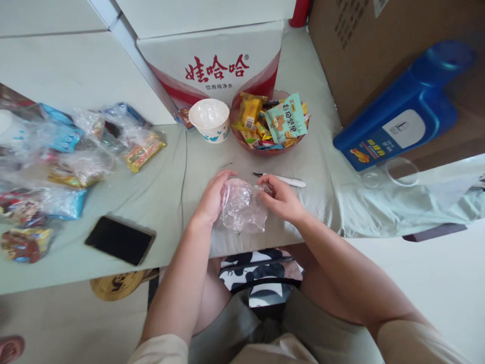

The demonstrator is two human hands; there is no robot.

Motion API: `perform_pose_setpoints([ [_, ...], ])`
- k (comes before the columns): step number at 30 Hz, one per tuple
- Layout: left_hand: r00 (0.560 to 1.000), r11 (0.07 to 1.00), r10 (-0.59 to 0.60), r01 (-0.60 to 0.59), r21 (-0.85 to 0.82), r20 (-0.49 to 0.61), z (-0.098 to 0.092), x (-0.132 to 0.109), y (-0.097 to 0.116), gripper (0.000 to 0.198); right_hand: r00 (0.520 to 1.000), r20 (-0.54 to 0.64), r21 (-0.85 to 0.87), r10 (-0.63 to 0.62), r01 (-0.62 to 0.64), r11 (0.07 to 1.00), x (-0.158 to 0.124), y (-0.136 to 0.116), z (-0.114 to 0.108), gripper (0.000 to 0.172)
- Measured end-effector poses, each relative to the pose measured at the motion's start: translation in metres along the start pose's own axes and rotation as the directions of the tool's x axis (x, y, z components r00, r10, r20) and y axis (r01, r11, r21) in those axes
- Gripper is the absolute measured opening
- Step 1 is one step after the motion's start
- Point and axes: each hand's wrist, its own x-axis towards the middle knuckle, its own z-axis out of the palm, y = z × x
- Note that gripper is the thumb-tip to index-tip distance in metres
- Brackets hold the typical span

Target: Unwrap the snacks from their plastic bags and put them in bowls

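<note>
A crumpled clear plastic bag (pixel 243 210) lies on the cloth-covered table in front of me, between my hands. My left hand (pixel 212 198) holds its left side, with the fingers bent around the upper left edge. At the upper right corner, my right hand (pixel 281 198) grips the bag with curled fingers; some of its fingertips are hidden. Just beyond the right hand lies a slim white knife-like tool (pixel 288 180) with a dark tip. Behind the bag stand a white paper cup (pixel 209 121) with a blue pattern and a reddish bowl (pixel 265 150) full of wrapped snacks.
Bagged snacks (pixel 70 156) are piled on the left, with a black phone (pixel 120 239) nearer the table edge. A white carton (pixel 212 55) stands at the back. To the right are a tilted blue bottle (pixel 401 114), a clear plastic cup (pixel 401 172) and a large brown box (pixel 364 45).
</note>
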Motion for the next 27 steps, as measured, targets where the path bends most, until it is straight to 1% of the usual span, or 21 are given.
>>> perform_pose_setpoints([
  [2,1.0,1.0,0.0,-0.001,-0.03,-0.01,-0.0007,0.0011,0.0001,0.042,1.0,0.001,-0.01,0.003,-0.003,1.0,0.0002,-0.0001,-0.0003,0.027],
  [8,0.999,1.0,0.026,-0.026,-0.013,-0.019,-0.0027,0.0015,0.0015,0.046,1.0,0.014,-0.048,0.003,-0.002,0.999,-0.0002,0.0002,0.0002,0.024],
  [12,0.998,0.998,0.053,-0.052,0.045,-0.03,0.0004,-0.0018,0.0042,0.04,1.0,0.022,-0.077,-0.009,0.011,0.997,-0.001,0.0005,0.0007,0.023],
  [17,0.998,0.994,0.017,-0.01,0.111,-0.059,0.0039,-0.0044,0.006,0.032,0.999,0.044,-0.127,-0.027,0.032,0.991,-0.0014,-0.0002,0.0006,0.022],
  [22,0.996,0.991,0.029,-0.017,0.133,-0.089,0.0047,-0.0041,0.0051,0.028,0.998,0.06,-0.153,-0.024,0.033,0.988,-0.0017,-0.0006,0.0002,0.023],
  [24,0.996,0.991,0.025,-0.014,0.134,-0.08,0.005,-0.0044,0.0053,0.029,0.998,0.059,-0.15,-0.028,0.036,0.988,-0.0018,-0.0006,0.0003,0.023],
  [27,0.999,0.993,0.013,-0.009,0.115,-0.031,0.005,-0.0055,0.0058,0.035,0.998,0.065,-0.126,-0.029,0.037,0.991,-0.002,-0.0005,0.0004,0.023],
])
